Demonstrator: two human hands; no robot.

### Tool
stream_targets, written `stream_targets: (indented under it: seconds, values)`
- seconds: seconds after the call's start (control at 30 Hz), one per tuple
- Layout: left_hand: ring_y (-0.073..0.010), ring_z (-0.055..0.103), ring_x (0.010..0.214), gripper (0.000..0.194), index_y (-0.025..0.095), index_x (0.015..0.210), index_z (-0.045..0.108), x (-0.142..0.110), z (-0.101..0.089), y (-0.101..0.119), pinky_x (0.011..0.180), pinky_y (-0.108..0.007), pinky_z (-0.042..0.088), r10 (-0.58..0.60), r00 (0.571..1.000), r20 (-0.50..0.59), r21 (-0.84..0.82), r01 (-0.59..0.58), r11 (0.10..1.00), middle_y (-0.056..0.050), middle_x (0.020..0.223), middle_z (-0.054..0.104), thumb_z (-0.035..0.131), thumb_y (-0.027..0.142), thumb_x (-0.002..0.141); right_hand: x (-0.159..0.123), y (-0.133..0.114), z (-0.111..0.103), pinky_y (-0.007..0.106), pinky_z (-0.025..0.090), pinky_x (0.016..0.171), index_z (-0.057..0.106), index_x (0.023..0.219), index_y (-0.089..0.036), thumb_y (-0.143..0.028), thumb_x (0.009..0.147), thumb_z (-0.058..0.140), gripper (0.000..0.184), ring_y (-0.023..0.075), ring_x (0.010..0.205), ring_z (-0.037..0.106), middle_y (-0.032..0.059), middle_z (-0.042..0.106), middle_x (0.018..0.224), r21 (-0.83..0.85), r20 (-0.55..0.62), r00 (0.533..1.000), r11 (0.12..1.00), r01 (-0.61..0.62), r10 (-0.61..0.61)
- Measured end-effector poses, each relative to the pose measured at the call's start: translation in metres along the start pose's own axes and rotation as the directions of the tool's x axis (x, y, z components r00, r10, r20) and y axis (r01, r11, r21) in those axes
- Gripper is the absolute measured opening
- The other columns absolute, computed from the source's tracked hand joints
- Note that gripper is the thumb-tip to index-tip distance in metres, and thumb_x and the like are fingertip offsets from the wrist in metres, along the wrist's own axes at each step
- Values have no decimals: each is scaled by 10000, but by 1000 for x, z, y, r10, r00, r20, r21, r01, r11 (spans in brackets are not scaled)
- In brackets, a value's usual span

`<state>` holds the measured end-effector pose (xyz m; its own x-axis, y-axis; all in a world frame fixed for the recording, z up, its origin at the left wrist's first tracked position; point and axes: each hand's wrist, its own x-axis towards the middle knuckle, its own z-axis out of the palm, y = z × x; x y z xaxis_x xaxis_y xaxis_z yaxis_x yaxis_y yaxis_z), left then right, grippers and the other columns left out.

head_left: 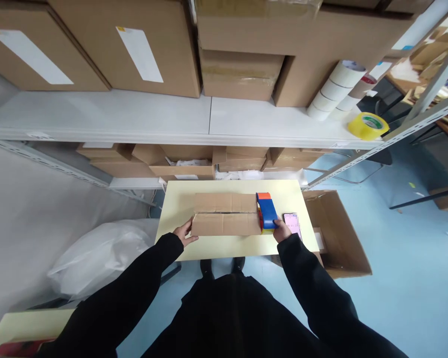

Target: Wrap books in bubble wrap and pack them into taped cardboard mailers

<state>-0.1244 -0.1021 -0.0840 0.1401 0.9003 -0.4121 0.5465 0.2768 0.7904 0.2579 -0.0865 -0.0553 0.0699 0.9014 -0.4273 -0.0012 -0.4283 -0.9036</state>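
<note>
A long cardboard box (226, 224) lies on the pale yellow table (227, 248), its two top flaps folded in with a narrow dark gap between them. At its left end is my left hand (184, 231), fingers apart and touching the side and front corner. My right hand (281, 229) grips a blue and orange tape dispenser (268, 211) at the box's right end. The dispenser's lower side is partly hidden, so I cannot tell whether its tape touches the cardboard. To the right of that hand lies a phone (291, 223) with a lit pink screen.
An open carton (343, 238) stands on the floor right of the table. Behind is a shelf (153, 117) with large cartons, stacked white rolls (336, 89) and a yellow tape roll (368, 126). A white plastic bag (100, 256) bulges at the left.
</note>
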Motion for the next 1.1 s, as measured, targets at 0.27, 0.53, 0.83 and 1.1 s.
stream_targets:
  seconds: [0.27, 0.53, 0.83, 1.1]
  values:
    - [-244, 539, 1077, 981, 127, 1346, 304, -8, -6, 15, 942, -388, 407, 57, 996, -61, -196, -68, 978, -111, 1223, 536, 641, 549, 527, 0, -14, -3, 377, 451, 779, 513, 1127, -161, -364, 709, 304, 510, 245, 883, 601, 72, 665, 874, -104, 55, 998, 995, 0, 5]
    - [-203, 631, 840, 677, 160, 1069, 616, 5, -40, 47, 798, -281, 477, -3, 976, -217, -2, 2, 1000, -10, 815, 685, 482, 651, 622, 31, -33, 8, 392, 439, 781, 524, 1090, -144, -421, 694, 358, 511, 253, 852, 606, 83, 660, 924, -27, 109, 994, 1000, -1, 4]
    - [-245, 631, 766, 603, 184, 743, 652, 44, -55, 42, 645, -294, 463, -271, 948, -170, 369, 316, 874, -80, 725, 667, 264, 645, 754, 59, -14, 40, 347, 486, 656, 499, 1090, -142, -449, 744, 274, 514, 227, 750, 627, 94, 655, 857, -93, 42, 981, 978, -185, 190]
    - [-294, 581, 981, 667, 174, 1073, 577, 71, -52, 33, 793, -343, 442, -263, 954, -145, 576, 298, 761, -135, 1087, 617, 425, 671, 656, 64, 4, 42, 347, 482, 635, 533, 1000, -165, -495, 712, 319, 487, 214, 676, 610, 63, 646, 771, -87, 37, 977, 975, -205, 209]
